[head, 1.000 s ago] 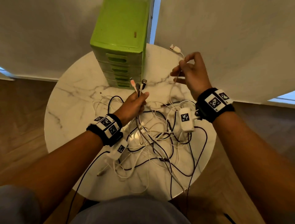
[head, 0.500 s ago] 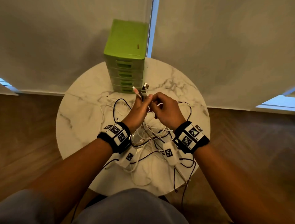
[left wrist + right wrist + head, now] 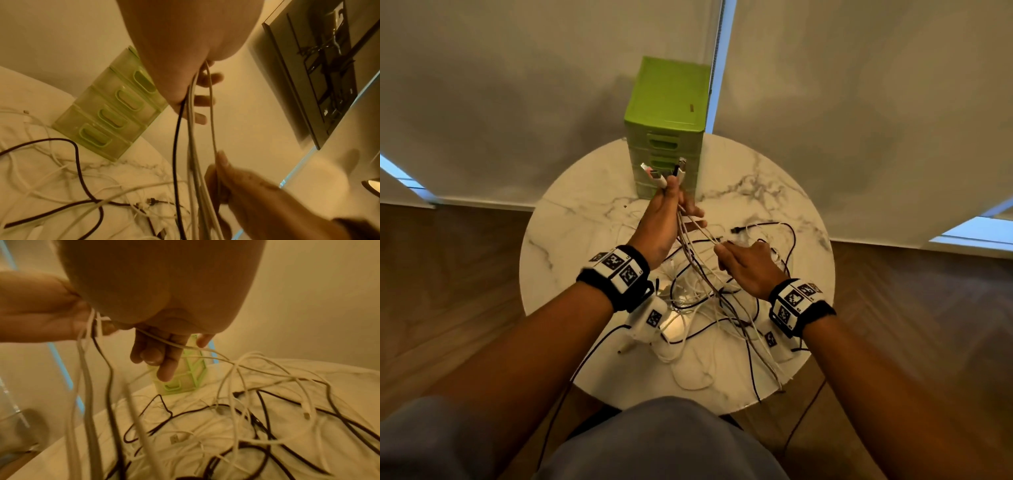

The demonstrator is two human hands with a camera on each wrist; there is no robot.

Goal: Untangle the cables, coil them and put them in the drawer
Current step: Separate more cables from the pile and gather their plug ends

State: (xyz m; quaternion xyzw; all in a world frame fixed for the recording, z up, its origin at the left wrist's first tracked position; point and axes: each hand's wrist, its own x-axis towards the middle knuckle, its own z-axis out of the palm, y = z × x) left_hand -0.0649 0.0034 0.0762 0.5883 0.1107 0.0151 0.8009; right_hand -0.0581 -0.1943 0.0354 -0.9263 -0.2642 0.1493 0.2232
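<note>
Cables [image 3: 709, 301]: four plug ends gathered in the left hand, right hand now running down one strand.

The left hand [image 3: 664, 222] grips the bunch of plugs [image 3: 664, 171] raised in front of the green drawers [image 3: 666, 137], and half a second ago the right hand was up there too; now the right hand [image 3: 750, 267] has dropped low, pinching a single white cable [image 3: 212, 129] and pulling it clear. The rest sprawls knotted across the marble table [image 3: 571, 240]. No drawer is open, so sorting is barely under way, I'd say.
</note>
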